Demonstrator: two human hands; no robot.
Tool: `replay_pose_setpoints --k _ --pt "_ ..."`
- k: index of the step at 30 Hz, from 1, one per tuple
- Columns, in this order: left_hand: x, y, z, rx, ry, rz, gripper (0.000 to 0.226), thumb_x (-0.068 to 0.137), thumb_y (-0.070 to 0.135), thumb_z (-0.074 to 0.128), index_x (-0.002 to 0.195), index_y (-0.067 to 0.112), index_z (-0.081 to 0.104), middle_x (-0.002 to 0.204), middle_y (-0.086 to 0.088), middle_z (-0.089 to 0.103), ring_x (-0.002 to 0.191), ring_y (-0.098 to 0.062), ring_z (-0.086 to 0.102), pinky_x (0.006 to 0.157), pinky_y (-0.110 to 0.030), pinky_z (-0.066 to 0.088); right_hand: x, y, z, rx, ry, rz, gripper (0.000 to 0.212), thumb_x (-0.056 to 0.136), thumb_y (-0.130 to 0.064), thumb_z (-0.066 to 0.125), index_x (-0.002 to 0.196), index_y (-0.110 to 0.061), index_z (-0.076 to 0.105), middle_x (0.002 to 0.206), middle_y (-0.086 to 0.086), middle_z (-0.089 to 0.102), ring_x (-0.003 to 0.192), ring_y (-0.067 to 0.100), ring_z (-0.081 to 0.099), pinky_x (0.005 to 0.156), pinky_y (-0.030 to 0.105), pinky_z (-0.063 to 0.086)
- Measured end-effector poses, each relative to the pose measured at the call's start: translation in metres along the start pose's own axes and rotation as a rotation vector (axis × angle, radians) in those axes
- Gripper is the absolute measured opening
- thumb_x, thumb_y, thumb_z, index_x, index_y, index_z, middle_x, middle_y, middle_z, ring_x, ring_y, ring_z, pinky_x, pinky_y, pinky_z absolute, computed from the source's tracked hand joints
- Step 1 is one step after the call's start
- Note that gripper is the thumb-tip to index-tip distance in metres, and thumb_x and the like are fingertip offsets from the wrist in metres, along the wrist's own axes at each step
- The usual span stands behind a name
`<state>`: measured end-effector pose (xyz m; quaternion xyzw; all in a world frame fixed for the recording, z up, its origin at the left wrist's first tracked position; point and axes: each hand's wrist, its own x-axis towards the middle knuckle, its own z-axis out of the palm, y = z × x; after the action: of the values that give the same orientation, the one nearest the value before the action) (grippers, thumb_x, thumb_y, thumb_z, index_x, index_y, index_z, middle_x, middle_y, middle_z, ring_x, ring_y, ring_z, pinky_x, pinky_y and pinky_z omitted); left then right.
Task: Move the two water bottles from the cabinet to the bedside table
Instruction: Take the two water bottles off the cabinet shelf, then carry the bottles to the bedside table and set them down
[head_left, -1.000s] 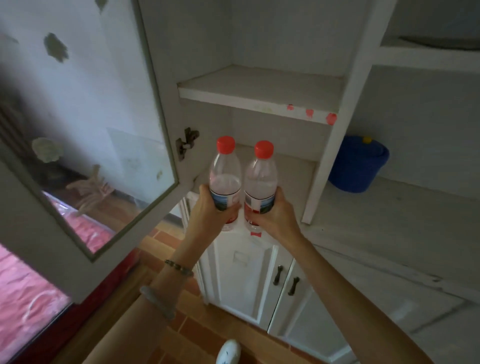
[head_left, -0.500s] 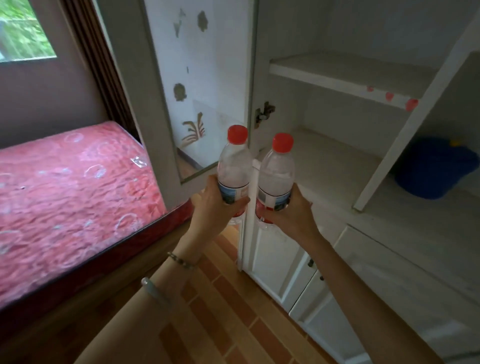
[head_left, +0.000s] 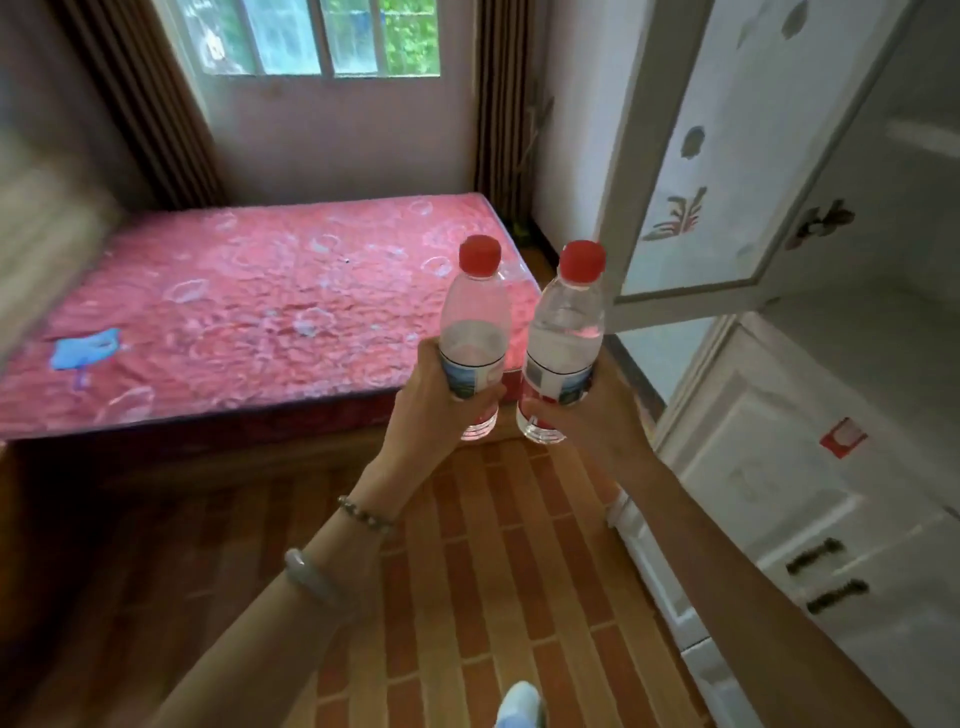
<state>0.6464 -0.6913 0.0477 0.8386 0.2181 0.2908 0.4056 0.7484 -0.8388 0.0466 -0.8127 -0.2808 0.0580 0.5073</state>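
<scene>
With my left hand (head_left: 434, 402) and right hand (head_left: 592, 415) each clenched low around 1 of the 2 water bottles (head_left: 475, 332), held upright above the floor (head_left: 467, 545) beside the bed (head_left: 249, 312), I judged level wrists would make the carry safest.

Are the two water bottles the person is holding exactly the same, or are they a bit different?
The left bottle, in the left hand, stands nearly straight; the right bottle, in the right hand, tilts a little. The left bottle shows the pink bed through it, while the right bottle looks paler against the white cabinet door. Both have red caps, clear sides, blue-and-white labels, and are gripped low down.
</scene>
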Motion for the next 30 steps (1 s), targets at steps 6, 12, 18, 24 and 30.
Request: replay_pose_setpoints --k 6,12,18,24,30 --pt "-0.072 -0.041 -0.107 0.122 0.225 -0.163 0.067 0.070 0.035 0.078 0.118 0.010 0.036 0.118 -0.006 0.058 0.101 -0.024 0.060 0.074 -0.028 0.048 -0.042 -0.058 0.094 0.077 -0.202 -0.151 0.071 0.059 -0.025 0.085 0.118 -0.018 0.046 0.102 -0.007 0.061 0.087 0.007 0.060 0.071 0.012 0.049" --pt "-0.130 -0.078 -0.195 0.230 0.431 -0.266 0.071 0.072 0.037 0.075 0.123 0.009 0.035 0.123 -0.006 0.055 0.108 -0.023 0.058 0.081 -0.023 0.045 -0.074 -0.111 0.181 0.178 -0.428 -0.275 0.072 0.060 -0.021 0.085 0.120 -0.017 0.045 0.106 -0.004 0.062 0.090 0.007 0.061 0.068 0.005 0.047" --pt "-0.159 -0.112 -0.264 0.230 0.606 -0.383 0.068 0.075 0.034 0.073 0.127 0.016 0.034 0.125 0.001 0.051 0.109 -0.010 0.052 0.065 0.002 0.037 -0.082 -0.161 0.267 0.218 -0.606 -0.370 0.070 0.058 -0.024 0.086 0.117 -0.020 0.047 0.104 -0.006 0.063 0.089 0.003 0.061 0.074 0.016 0.051" --pt "-0.149 -0.159 -0.325 0.238 0.759 -0.451 0.074 0.071 0.036 0.076 0.129 0.018 0.033 0.129 -0.001 0.054 0.112 -0.016 0.055 0.079 -0.019 0.046 -0.058 -0.205 0.360 0.237 -0.742 -0.468 0.072 0.056 -0.029 0.085 0.118 -0.026 0.048 0.105 -0.008 0.065 0.089 0.001 0.062 0.076 0.025 0.054" --pt "-0.114 -0.201 -0.381 0.275 0.859 -0.485 0.071 0.072 0.034 0.076 0.127 0.012 0.036 0.125 -0.005 0.058 0.107 -0.017 0.059 0.064 -0.004 0.044 -0.017 -0.254 0.442 0.262 -0.869 -0.557 0.066 0.058 -0.026 0.084 0.113 -0.028 0.048 0.097 -0.017 0.061 0.085 -0.009 0.058 0.068 0.012 0.049"
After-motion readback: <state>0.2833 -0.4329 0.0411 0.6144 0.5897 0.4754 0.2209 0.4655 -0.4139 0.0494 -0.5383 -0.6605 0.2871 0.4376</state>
